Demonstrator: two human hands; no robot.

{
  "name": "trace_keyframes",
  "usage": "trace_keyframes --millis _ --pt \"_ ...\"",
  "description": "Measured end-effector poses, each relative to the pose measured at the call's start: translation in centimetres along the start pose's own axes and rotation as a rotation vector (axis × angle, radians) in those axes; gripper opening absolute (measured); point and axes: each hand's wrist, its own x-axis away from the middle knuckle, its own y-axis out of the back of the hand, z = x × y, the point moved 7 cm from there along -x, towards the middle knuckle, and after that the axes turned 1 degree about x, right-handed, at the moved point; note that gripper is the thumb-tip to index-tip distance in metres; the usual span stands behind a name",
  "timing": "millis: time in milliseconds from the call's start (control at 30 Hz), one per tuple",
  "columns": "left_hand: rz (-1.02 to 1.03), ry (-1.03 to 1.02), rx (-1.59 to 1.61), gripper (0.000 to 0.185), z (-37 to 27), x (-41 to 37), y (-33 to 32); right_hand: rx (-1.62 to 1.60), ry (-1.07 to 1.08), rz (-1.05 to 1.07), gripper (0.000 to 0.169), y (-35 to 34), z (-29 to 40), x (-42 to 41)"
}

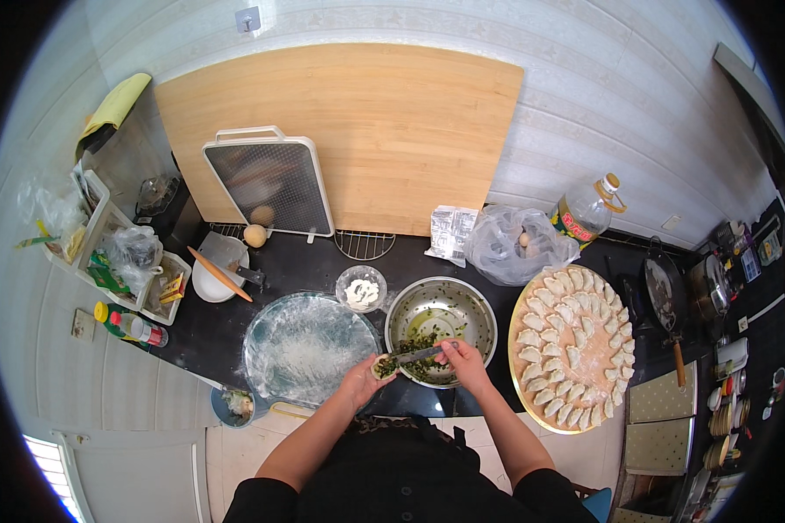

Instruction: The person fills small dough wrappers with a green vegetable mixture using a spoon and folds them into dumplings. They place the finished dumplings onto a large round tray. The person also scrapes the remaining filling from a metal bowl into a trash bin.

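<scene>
My left hand (361,383) cups a round dumpling wrapper (377,374) beside the near left rim of a stainless steel bowl (485,320). Dark green chopped filling (386,365) lies on the wrapper. A flat metal spreader (418,355) is gripped in my right hand (466,367), which is over the bowl. The tool's tip reaches the filling on the wrapper. More chopped green filling (420,342) is heaped in the left part of the bowl, with some oily liquid and scraps around it.
Left of the bowl lies a floured board (311,337), with a small bowl of flour (361,293) behind it. At right, a round tray (602,333) carries several folded dumplings. A rolling pin (219,273), oil bottle (582,209) and frying pan (662,291) stand farther out.
</scene>
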Motion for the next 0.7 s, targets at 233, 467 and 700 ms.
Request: trace_keyframes --millis 233,467,700 --pt "-0.004 0.011 0.017 0.042 0.0 -0.1 0.1 -0.038 0.027 -0.080 0.027 0.9 0.8 0.3" --pt "-0.009 0.017 0.045 0.042 0.4 -0.6 0.8 -0.080 -0.024 -0.107 0.027 1.2 -0.6 0.3" --pt "0.005 0.017 0.079 0.040 0.6 -0.5 1.2 -0.053 0.003 -0.093 0.026 0.8 -1.0 0.6"
